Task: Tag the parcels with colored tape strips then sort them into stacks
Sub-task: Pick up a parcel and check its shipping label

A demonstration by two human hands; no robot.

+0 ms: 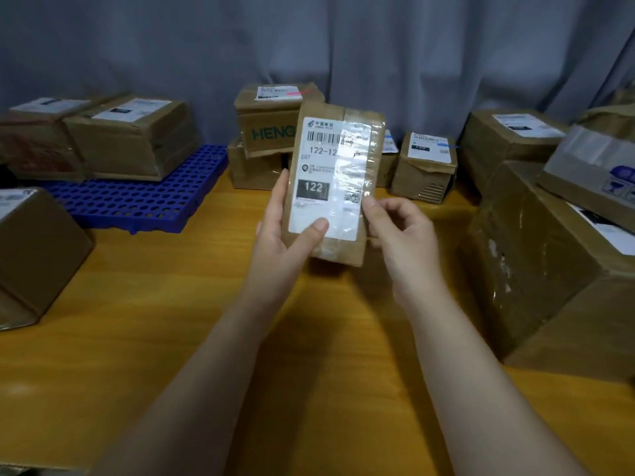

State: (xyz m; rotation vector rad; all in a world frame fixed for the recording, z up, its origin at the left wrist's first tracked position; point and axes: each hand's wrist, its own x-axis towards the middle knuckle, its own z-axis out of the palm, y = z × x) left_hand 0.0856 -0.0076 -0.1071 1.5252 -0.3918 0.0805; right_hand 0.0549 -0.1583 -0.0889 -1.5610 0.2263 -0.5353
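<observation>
Now held: a small brown parcel (364, 235), upright with its white label (326, 156) facing us, in front of the HENG box (268, 127).
Left hand (281, 231): we grip the parcel's left edge, thumb pressed on the label.
Right hand (402, 235): we pinch its right edge near the bottom.

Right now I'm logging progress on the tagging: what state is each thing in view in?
Small parcel: held upright in the air, label toward camera, no coloured strip showing.
Left hand: grips its lower left, thumb on label.
Right hand: pinches its right edge.
Green-lettered box: stacked on another box, pink strip on top.
Small rear box: blue strip on top.
Blue pallet: flat, carrying boxes.
</observation>
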